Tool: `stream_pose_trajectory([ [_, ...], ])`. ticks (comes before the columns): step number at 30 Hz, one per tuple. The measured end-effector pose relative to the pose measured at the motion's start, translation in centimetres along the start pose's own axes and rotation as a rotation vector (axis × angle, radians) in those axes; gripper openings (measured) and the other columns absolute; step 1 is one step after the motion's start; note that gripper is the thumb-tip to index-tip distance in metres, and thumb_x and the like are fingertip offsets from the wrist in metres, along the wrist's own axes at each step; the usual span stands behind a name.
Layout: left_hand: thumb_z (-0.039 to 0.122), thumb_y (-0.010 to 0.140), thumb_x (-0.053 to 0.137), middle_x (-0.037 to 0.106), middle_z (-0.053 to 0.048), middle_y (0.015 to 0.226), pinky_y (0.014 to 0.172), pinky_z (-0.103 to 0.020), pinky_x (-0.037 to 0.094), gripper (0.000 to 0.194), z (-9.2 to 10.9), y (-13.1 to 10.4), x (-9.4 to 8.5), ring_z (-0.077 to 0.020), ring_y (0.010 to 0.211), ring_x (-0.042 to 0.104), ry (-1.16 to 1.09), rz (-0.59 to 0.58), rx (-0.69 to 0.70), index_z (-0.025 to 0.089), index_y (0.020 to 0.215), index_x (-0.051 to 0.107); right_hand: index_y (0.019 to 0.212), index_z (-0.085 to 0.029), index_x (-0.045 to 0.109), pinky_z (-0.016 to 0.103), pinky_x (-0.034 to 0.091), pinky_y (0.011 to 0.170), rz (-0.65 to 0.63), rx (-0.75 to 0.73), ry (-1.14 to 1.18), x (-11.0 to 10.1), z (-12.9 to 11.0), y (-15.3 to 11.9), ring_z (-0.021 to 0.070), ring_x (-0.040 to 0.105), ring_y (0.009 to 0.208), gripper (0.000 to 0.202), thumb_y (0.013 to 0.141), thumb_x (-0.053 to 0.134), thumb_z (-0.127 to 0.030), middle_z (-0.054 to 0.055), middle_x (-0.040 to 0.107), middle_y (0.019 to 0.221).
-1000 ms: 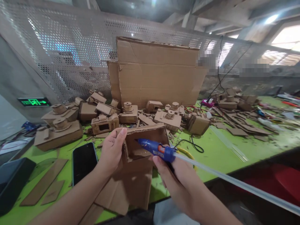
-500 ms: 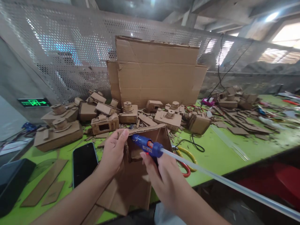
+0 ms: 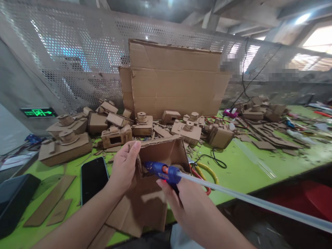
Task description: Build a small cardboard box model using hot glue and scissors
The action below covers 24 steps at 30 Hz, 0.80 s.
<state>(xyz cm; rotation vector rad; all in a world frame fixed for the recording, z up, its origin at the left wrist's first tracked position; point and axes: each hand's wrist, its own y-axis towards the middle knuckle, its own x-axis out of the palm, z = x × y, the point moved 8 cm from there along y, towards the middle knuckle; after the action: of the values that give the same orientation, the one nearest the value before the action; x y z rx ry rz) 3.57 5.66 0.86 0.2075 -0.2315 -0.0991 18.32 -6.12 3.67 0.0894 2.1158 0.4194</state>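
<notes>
An open cardboard box [image 3: 166, 152] is pinched at its left wall by my left hand [image 3: 126, 166], thumb on the upper edge. My right hand [image 3: 184, 197] grips a blue glue gun [image 3: 166, 173], its nozzle end inside the box near the left wall; the very tip is hard to make out. A long translucent glue stick [image 3: 243, 197] sticks out of the gun's back toward the lower right. Below the box, a larger cardboard piece [image 3: 147, 211] lies at the table's front edge.
Left of my hands lie a phone [image 3: 94, 180], cardboard strips [image 3: 52, 200] and a dark case [image 3: 17, 204]. Scissors [image 3: 207, 173] with yellow and red handles rest right of the box. Cardboard camera models [image 3: 116, 136] and scraps line the back, before a tall cardboard sheet [image 3: 176, 83].
The glue gun has moved down, its nozzle end now lower along the box's left wall. My left hand keeps its hold on the box, with hardly any shift.
</notes>
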Motion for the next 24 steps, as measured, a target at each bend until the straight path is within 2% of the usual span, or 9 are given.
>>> stream_pose_trajectory([
  [3,0.058,0.084,0.075,0.073,-0.004,0.079,0.068,-0.030,0.057,0.040,-0.1,0.0,-0.5,-0.0212,0.077,0.070,0.032,0.039,0.016,0.020,0.094,0.072,0.106,-0.019,0.070,0.029,0.045,0.068,-0.111,0.006,0.057,0.3,-0.2,-0.3,0.0220,0.070,0.077,0.034,0.109,0.039,-0.034,0.008,0.076,0.093],
  [8,0.052,0.084,0.078,0.075,-0.004,0.086,0.075,-0.028,0.056,0.035,-0.7,0.0,-0.1,-0.0190,0.082,0.071,-0.006,-0.010,-0.011,0.019,0.095,0.072,0.105,-0.021,0.068,0.030,0.045,0.070,-0.176,-0.008,0.050,-0.7,-0.3,-0.3,0.0226,0.069,0.082,0.027,0.108,0.043,-0.032,0.008,0.074,0.095],
  [14,0.049,0.088,0.075,0.075,-0.003,0.082,0.070,-0.030,0.057,0.028,-0.9,0.1,0.8,-0.0203,0.076,0.071,-0.135,-0.053,-0.110,0.021,0.090,0.073,0.103,-0.022,0.058,0.028,0.042,0.068,-0.102,-0.061,0.125,-1.8,0.1,-0.1,0.0183,0.063,0.077,0.015,0.106,0.046,-0.030,0.004,0.068,0.097],
  [17,0.048,0.088,0.075,0.076,-0.004,0.084,0.069,-0.031,0.057,0.028,-1.3,0.1,1.3,-0.0207,0.075,0.070,-0.160,-0.086,-0.156,0.020,0.090,0.074,0.110,-0.023,0.055,0.029,0.036,0.064,-0.074,-0.097,0.017,-1.9,0.1,0.1,0.0188,0.061,0.078,0.008,0.104,0.051,-0.026,0.003,0.065,0.102],
  [20,0.048,0.087,0.075,0.075,-0.003,0.079,0.067,-0.031,0.056,0.028,-2.1,0.0,1.5,-0.0201,0.071,0.069,-0.195,-0.098,-0.226,0.020,0.086,0.072,0.110,-0.023,0.055,0.031,0.029,0.059,-0.101,-0.154,-0.133,-2.0,-0.4,0.6,0.0193,0.057,0.075,0.012,0.099,0.058,-0.022,0.003,0.064,0.103],
  [24,0.047,0.087,0.076,0.073,-0.002,0.077,0.070,-0.030,0.055,0.028,-2.0,0.1,1.2,-0.0189,0.072,0.068,-0.173,-0.079,-0.195,0.020,0.083,0.071,0.107,-0.022,0.056,0.032,0.027,0.058,-0.137,-0.223,-0.259,-2.2,-1.0,1.2,0.0203,0.056,0.076,0.010,0.098,0.059,-0.021,0.003,0.062,0.099],
])
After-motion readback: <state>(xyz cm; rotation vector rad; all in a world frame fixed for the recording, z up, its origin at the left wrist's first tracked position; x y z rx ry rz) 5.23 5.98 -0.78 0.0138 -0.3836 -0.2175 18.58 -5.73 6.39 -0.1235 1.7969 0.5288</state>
